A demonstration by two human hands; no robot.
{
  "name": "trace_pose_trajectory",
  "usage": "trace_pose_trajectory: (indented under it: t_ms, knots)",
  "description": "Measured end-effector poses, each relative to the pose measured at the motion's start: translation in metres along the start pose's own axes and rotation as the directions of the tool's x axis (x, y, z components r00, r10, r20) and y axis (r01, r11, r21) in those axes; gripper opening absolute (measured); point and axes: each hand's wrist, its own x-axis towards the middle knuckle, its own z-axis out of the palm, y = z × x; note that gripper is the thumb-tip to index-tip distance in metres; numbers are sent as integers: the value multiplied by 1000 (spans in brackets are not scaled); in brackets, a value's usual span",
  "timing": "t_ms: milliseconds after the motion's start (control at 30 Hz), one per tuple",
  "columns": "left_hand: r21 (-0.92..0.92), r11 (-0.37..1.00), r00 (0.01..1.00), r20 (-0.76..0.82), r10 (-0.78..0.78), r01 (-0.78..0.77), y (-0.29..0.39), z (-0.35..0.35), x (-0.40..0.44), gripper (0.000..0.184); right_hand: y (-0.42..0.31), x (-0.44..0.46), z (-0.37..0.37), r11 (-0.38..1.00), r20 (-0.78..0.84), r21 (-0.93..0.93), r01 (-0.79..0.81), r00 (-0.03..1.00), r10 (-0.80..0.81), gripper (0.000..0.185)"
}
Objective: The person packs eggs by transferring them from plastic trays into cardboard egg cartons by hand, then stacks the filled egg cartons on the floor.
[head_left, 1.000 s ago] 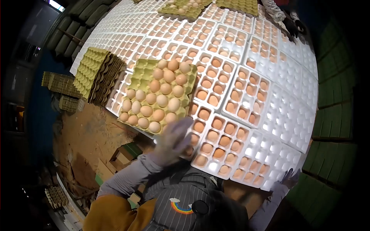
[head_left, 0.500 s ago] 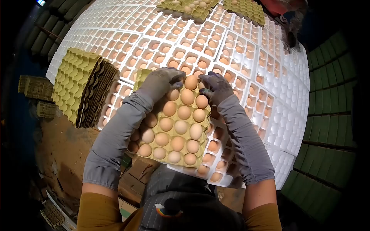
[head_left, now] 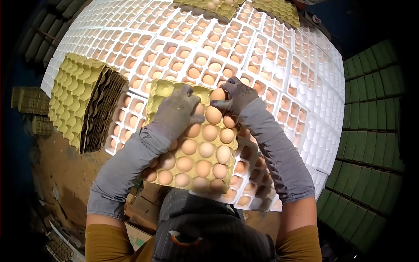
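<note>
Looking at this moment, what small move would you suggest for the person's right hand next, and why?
I would probably have the right hand lift the egg at the yellow tray's far edge straight up: its thumb and fingers appear to be at that egg, and neighbouring eggs sit close by, so a sideways pull might knock them.

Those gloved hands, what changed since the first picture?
The right hand came left from beside the white trays to an egg on the yellow tray. The left hand moved forward, from that tray's near corner over its eggs. The tray stack stayed put.
</note>
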Motion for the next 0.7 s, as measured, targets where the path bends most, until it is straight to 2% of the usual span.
trace_pose_trajectory:
  t_ms: [33, 67, 100, 133, 167, 200, 233, 267, 300, 333, 367, 400, 433, 467, 533, 567, 600, 633, 667, 700]
  knots:
    - [-4, 1000, 1000, 1, 10, -10, 2, -2, 0, 47, 4, -4, 9, 999, -110, 34, 24, 994, -21, 61]
    - [-279, 948, 988, 69, -137, 151, 9, -13, -2, 44, 5, -11, 12, 999, -112, 34, 15, 994, -11, 61]
    - [-514, 799, 950, 178, -257, 312, 14, -19, -3, 41, 5, -18, 15, 985, -193, 166, 47, 981, -15, 60]
    - [-513, 801, 951, 184, -248, 308, 13, -18, -1, 41, 7, -22, 18, 952, -274, 293, 89, 962, -5, 58]
    - [-554, 816, 986, 114, -119, 162, 12, -18, 0, 40, 9, -23, 21, 889, -333, 451, 77, 939, 87, 52]
    - [-588, 809, 999, 36, 7, 15, 13, -17, 1, 39, 13, -23, 18, 657, -477, 680, 327, 877, 57, 45]
    - [-415, 910, 996, 72, 44, -10, 17, -17, 4, 42, 21, -35, 10, 391, -328, 883, 259, 937, 122, 42]
    - [-420, 908, 997, 67, 48, -15, 22, -13, 6, 42, 18, -50, -6, 87, -164, 984, 153, 977, 133, 39]
    - [-191, 981, 993, 100, 57, -37, 27, -5, 10, 44, 24, -54, -4, 255, -227, 947, 193, 967, 112, 37]
    - [48, 996, 989, 131, 62, -69, 33, -1, 15, 45, 57, -45, 21, 615, -460, 654, 441, 877, -138, 42]
    - [118, 991, 983, 177, 45, -67, 38, -2, 21, 43, 43, -59, 9, 833, -277, 497, 243, 954, -113, 44]
    - [132, 988, 977, 207, 48, -76, 42, -8, 25, 40, 19, -73, -1, 964, -100, 262, 44, 995, -18, 47]
    - [119, 989, 984, 169, 63, -83, 42, -7, 27, 40, 6, -77, -1, 998, -11, -58, -36, 999, 35, 50]
    - [108, 990, 989, 131, 73, -88, 40, -5, 25, 40, 11, -75, 14, 989, -51, -149, -20, 999, 12, 41]
    - [-72, 994, 994, -74, 76, -81, 38, -4, 19, 42, 8, -71, 17, 953, 21, -303, -29, 999, 37, 33]
    - [-298, 954, 999, -20, -29, 22, 41, -11, 19, 41, 8, -71, 20, 948, 15, -316, -34, 999, 41, 29]
    - [-498, 857, 991, 60, -123, 136, 44, -19, 18, 39, 11, -74, 24, 951, 5, -308, -41, 999, 44, 29]
    - [-667, 740, 996, 53, -65, 84, 31, -11, 23, 42, 13, -75, 27, 943, -20, -332, -14, 1000, 8, 30]
    - [-699, 715, 997, -70, -37, -23, 24, -5, 30, 56, 12, -72, 29, 935, -46, -354, 23, 998, -42, 31]
    - [-779, 588, 976, 178, -127, 218, 32, -20, 31, 67, 6, -73, 18, 938, 9, -347, 16, 1000, -13, 36]
